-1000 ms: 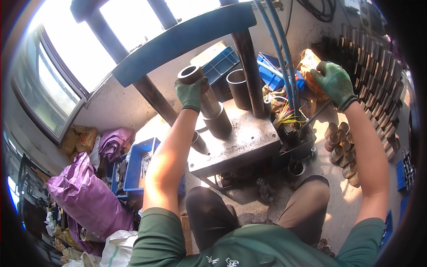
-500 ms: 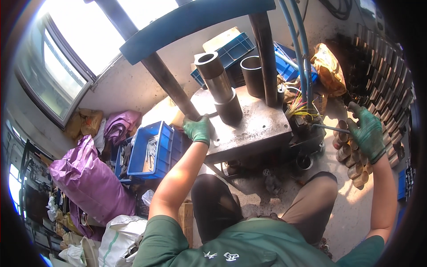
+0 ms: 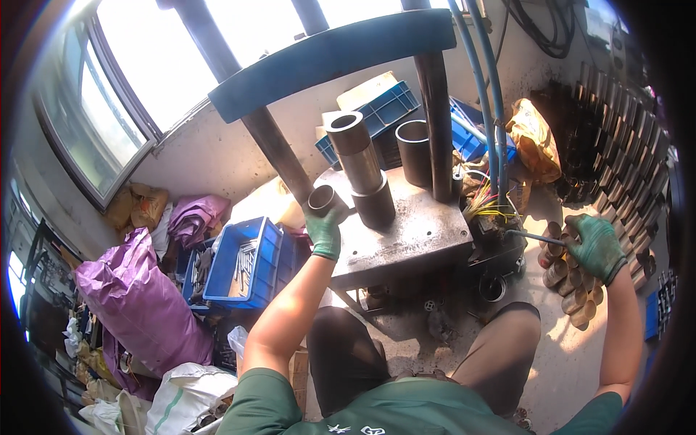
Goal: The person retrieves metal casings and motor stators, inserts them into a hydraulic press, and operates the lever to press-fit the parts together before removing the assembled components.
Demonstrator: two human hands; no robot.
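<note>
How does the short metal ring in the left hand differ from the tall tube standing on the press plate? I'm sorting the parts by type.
The short ring is low and small; the tall tube is far longer and wider. The ring sits in the gloved left hand at the plate's left edge; the tube stands free, upright, in a darker collar at mid-plate. Both are hollow, round, dull grey metal, open on top.

A worn grey steel press surface (image 3: 413, 232) carries a tall stepped metal cylinder (image 3: 362, 170) standing upright at its centre, with a wider, shorter open tube (image 3: 415, 151) upright behind it near the right column; a short metal sleeve (image 3: 321, 199) sits at the left edge, while stacked short tubes (image 3: 569, 286) lie on the concrete floor (image 3: 580, 362) to the right
</note>
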